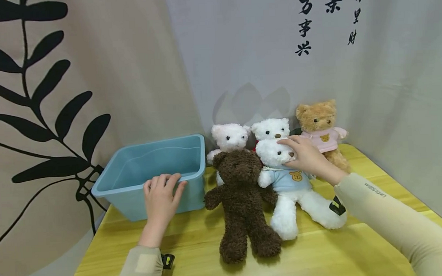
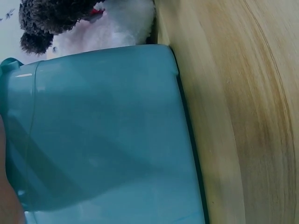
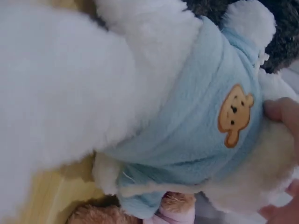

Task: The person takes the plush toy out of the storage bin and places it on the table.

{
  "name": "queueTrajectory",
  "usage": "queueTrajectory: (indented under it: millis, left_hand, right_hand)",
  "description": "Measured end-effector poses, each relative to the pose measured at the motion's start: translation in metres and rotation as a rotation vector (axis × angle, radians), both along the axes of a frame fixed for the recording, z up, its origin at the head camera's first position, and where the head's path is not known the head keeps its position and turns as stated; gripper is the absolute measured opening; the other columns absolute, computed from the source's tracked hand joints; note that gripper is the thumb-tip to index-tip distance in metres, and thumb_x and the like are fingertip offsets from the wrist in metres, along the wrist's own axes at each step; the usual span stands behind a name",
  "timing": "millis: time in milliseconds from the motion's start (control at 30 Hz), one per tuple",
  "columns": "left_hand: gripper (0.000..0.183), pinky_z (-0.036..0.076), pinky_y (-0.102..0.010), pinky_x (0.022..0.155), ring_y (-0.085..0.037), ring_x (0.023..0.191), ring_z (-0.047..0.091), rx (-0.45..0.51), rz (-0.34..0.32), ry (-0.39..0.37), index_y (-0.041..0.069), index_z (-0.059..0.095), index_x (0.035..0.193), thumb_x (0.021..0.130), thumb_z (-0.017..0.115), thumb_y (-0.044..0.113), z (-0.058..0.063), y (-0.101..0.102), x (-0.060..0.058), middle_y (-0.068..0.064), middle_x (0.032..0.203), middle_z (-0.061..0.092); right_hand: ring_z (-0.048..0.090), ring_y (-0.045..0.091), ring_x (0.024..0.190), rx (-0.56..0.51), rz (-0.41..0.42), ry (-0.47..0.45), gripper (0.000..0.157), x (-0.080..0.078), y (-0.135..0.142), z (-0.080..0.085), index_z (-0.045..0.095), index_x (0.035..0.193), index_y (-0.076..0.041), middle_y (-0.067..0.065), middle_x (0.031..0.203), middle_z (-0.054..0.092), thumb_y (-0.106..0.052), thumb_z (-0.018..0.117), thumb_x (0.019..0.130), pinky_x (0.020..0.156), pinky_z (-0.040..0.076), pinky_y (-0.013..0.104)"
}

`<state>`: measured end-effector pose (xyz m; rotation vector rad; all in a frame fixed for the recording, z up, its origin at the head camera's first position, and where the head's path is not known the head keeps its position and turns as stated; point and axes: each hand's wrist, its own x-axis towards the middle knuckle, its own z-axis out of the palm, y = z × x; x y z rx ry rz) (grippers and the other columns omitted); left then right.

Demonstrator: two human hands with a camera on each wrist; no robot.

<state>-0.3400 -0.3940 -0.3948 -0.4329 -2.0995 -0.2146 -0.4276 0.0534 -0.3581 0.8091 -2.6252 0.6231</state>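
Note:
My left hand holds the front rim of a light blue plastic bin, fingers over the edge and thumb along the outer side. The bin's side wall fills much of the left wrist view. On the right, my right hand grips the head of a white teddy bear in a light blue shirt with a bear patch. Its thumb and fingers are spread around the face. Touching that bear on its left, a dark brown teddy bear leans back, legs toward me.
Behind sit a pale pinkish-white bear, another white bear and a tan bear in a pink shirt. They stand near a grey curtain with black writing. All rest on a yellow wood-grain table.

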Motion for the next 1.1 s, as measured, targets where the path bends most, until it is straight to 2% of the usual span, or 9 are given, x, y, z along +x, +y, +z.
queueTrajectory:
  millis: [167,367,533,633,833,1100]
  left_hand:
    - [0.031,0.030,-0.057,0.087,-0.036,0.088,0.052,0.026,-0.013,0.000,0.013,0.066,0.109,0.089,0.066,0.036,0.002,-0.002,0.003,-0.013,0.097,0.061]
    - [0.030,0.029,-0.058,0.087,-0.037,0.088,0.051,0.035,0.001,0.000,0.011,0.067,0.109,0.087,0.069,0.032,0.006,-0.007,0.008,-0.014,0.097,0.061]
    - [0.030,0.031,-0.057,0.087,-0.036,0.088,0.053,0.026,0.007,-0.006,0.012,0.067,0.108,0.088,0.069,0.034,0.006,-0.007,0.009,-0.012,0.096,0.061]
    - [0.034,0.031,-0.056,0.087,-0.035,0.089,0.053,0.028,0.013,-0.031,0.013,0.067,0.108,0.093,0.062,0.042,0.005,-0.007,0.010,-0.011,0.097,0.061]
    - [0.050,0.031,-0.056,0.089,-0.034,0.090,0.053,0.038,0.020,-0.053,0.013,0.066,0.108,0.098,0.044,0.057,0.007,-0.006,0.012,-0.010,0.099,0.061]
    - [0.047,0.033,-0.055,0.090,-0.035,0.091,0.054,0.013,0.025,-0.043,0.014,0.066,0.110,0.097,0.048,0.056,0.013,-0.008,0.013,-0.010,0.101,0.062]
  right_hand:
    - [0.051,0.034,0.105,0.035,-0.012,0.062,0.074,0.021,0.004,0.002,0.051,0.138,-0.017,0.017,0.132,0.047,-0.026,0.084,0.072,0.081,0.045,0.053]
    - [0.049,0.037,0.115,0.076,-0.020,0.072,0.083,0.040,0.003,0.008,0.048,0.141,-0.021,0.015,0.138,0.046,-0.035,0.084,0.067,0.088,0.040,0.062]
    - [0.042,0.041,0.126,0.080,-0.052,0.047,0.089,0.044,0.002,0.008,0.041,0.146,-0.024,0.013,0.144,0.042,-0.041,0.083,0.069,0.093,0.025,0.074]
    - [0.040,0.041,0.128,0.088,-0.063,0.044,0.090,0.045,0.001,0.007,0.040,0.147,-0.024,0.012,0.146,0.041,-0.044,0.083,0.070,0.093,0.020,0.078]
    - [0.039,0.041,0.130,0.074,-0.058,0.080,0.091,0.049,0.003,0.009,0.041,0.146,-0.023,0.010,0.148,0.040,-0.051,0.082,0.069,0.091,0.019,0.080]
    - [0.039,0.042,0.130,0.075,-0.052,0.101,0.089,0.058,0.012,0.012,0.040,0.147,-0.018,0.015,0.148,0.038,-0.053,0.078,0.074,0.092,0.023,0.077]
